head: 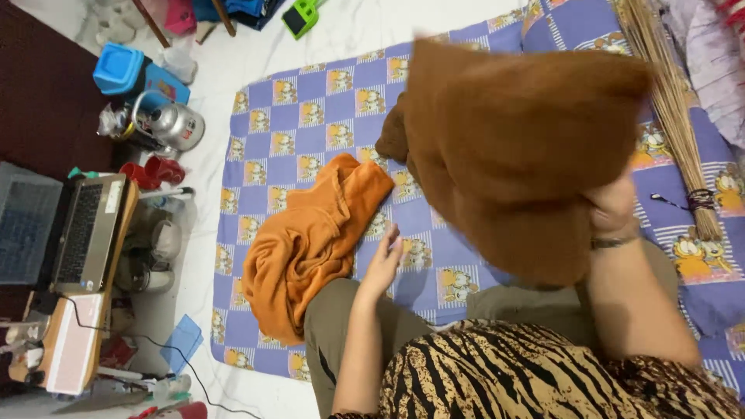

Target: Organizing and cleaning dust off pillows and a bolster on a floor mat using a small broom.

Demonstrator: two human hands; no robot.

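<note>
Brown fleece garment [512,155] hanging in the air, blurred, filling the upper right of the view and covering part of the bedsheet. Being gripped at its lower right edge by the right hand [613,209], fingers closing on the fabric, a dark band sitting on that wrist. Dangling a darker fold down toward the left, just above the sheet.

Spreading beneath everything, purple checked bedsheet [310,116] with cartoon cat squares, lying on the pale marble floor [217,85]. Lying crumpled on the sheet at centre left, orange fleece garment [310,240], bunching into a heap near the olive trouser knee [334,318]. Resting just beside that orange heap, left hand [382,264], fingers loosely spread and pressing flat on the sheet, holding nothing, near the orange cloth but contact impossible to tell.

Showing at the bottom, tiger-striped top [528,372] over the lap.

Lying along the right edge of the sheet, straw broom [671,101], bristles fanning upward, bound with a dark tie.

Sitting at far left, open laptop [89,229] on a low wooden bench [58,341]. Standing above it on the floor, silver kettle [171,124], blue plastic box [124,70] behind it, red cups [159,171] just below. Peeking in at the top, small green object [301,17].
</note>
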